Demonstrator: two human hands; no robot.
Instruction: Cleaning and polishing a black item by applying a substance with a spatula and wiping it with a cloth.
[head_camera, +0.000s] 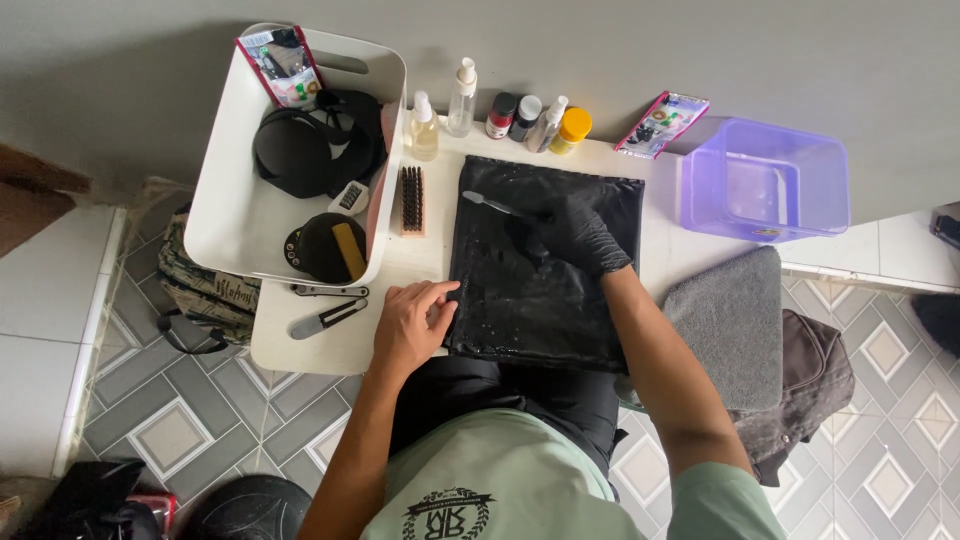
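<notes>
A black flat bag or mat lies wet and shiny on the small white table. My right hand, in a black glove, is closed around a slim grey-handled toothbrush whose end points to the far left corner of the black piece. My left hand is bare and presses down on the black piece's near left edge, fingers spread.
A white bin at the far left holds black caps and a packet. A wooden brush, several small bottles, a purple tub, a grey towel and a folding knife surround the work.
</notes>
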